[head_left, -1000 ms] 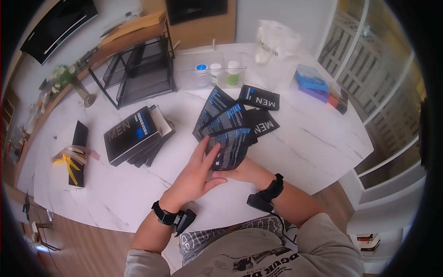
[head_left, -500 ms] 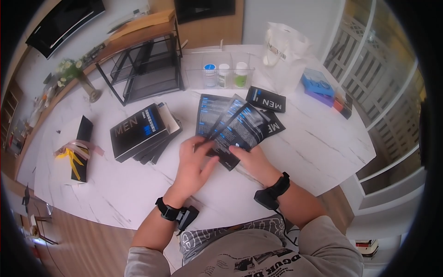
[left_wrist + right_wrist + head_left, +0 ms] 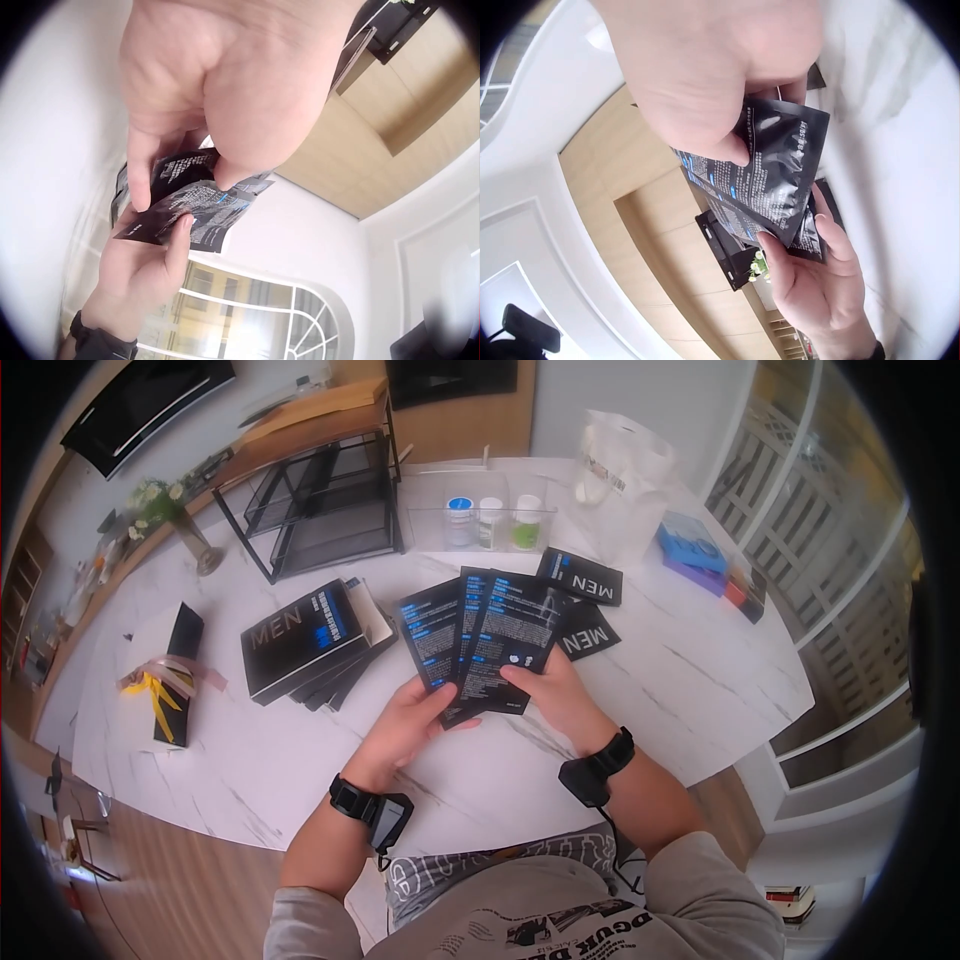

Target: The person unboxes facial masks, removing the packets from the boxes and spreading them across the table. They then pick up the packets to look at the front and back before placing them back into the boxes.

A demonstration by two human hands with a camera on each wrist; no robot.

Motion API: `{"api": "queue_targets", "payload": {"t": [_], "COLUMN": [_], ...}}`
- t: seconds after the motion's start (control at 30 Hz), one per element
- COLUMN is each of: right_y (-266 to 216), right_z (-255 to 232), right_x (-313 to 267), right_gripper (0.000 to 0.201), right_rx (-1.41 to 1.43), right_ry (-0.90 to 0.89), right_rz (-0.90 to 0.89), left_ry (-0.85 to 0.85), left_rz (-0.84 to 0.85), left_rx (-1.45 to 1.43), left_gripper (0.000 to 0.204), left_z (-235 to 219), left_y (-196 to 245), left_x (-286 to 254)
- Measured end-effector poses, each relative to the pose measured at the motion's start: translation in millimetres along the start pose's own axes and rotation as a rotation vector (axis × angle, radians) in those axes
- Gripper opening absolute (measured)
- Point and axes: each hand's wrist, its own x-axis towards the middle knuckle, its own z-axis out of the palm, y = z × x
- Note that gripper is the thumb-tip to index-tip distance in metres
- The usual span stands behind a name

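Both hands hold a fan of black foil sachets [image 3: 512, 625] above the white marble table, their sides with small white and blue print facing up. The left hand [image 3: 405, 722] pinches the lower left sachets, thumb on top. On the right, the right hand [image 3: 562, 698] pinches the right-hand sachet between thumb and fingers beneath. In the right wrist view, the sachets [image 3: 784, 176] overlap between the two thumbs. Just beyond the fan, two more sachets marked MEN [image 3: 580, 577] lie on the table, the nearer one partly covered.
A pile of black MEN boxes [image 3: 300, 640] stands left of the hands, with a ribboned box [image 3: 178, 680] farther left. Behind are a black mesh rack [image 3: 330, 540], a clear organizer [image 3: 420, 540] with three bottles, a white bag [image 3: 625, 500] and a blue box [image 3: 692, 542].
The hands have parted, the right one coming from behind the bunch to its right side. The sachets, loosely bunched and shifting before, are now spread in a flatter fan.
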Motion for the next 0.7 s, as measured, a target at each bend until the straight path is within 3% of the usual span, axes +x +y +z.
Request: {"api": "queue_targets", "payload": {"t": [0.3,0.7], "right_y": [0.2,6.5], "right_z": [2.2,-2.2], "right_x": [-4.4,-1.2], "right_gripper": [0.041,0.032], "right_rx": [-0.124,-0.045], "right_ry": [-0.021,0.095], "right_rz": [0.029,0.01], "left_ry": [0.073,0.152], "left_rz": [0.074,0.068], "left_rx": [0.215,0.297], "left_gripper": [0.024,0.024], "left_z": [-7.8,-5.9], "left_y": [-4.1,-1.3], "left_x": [6.0,4.0]}}
